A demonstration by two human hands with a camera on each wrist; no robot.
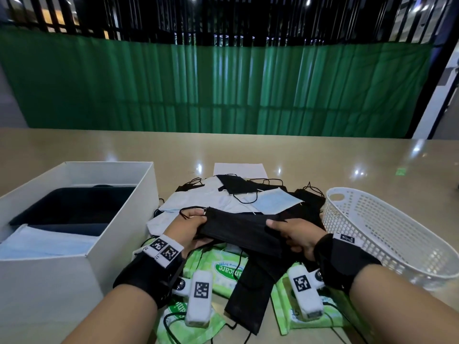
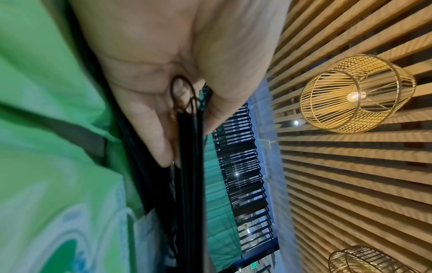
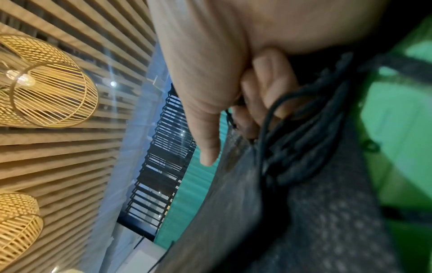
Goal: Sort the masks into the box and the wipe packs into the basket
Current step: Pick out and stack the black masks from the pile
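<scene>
1. Masks, black ones in a thin stack (image 1: pixel 238 229), are held above the middle of the table (image 1: pixel 323 165), each end pinched: the left hand (image 1: pixel 192 228) closes thumb over fingers on one short edge, the right hand (image 1: pixel 296 235) does the same on the other.

2. Seen from the left wrist, the stack's edge (image 2: pixel 190 166) shows several flat layers pressed together, with an ear loop (image 2: pixel 182 92) caught under the thumb. Seen from the right wrist, loose black cords (image 3: pixel 301 133) bunch beside the curled fingers (image 3: pixel 268 77).

3. Judged from this, the step in hand is carrying the stack to the white box (image 1: pixel 119 219) at 9 o'clock of the hands. Doing it well likely means keeping both pinches firm so the layers stay squared, lifting clear of the pile so dangling loops do not drag neighbours along, and lowering it flat inside.

4. Black and pale blue masks (image 1: pixel 275 201) lie heaped at 12 o'clock, soft pleated fabric with thin elastic cords that could snag.

5. Green wipe packs (image 1: pixel 223 271) lie at 6 o'clock, glossy soft pouches, partly under another black mask (image 1: pixel 250 294).

6. At 3 o'clock stands the white basket (image 1: pixel 387 234), rigid perforated plastic, oval, with no pack visible in it.

7. A pale blue mask (image 1: pixel 47 242) already lies in the box.
</scene>
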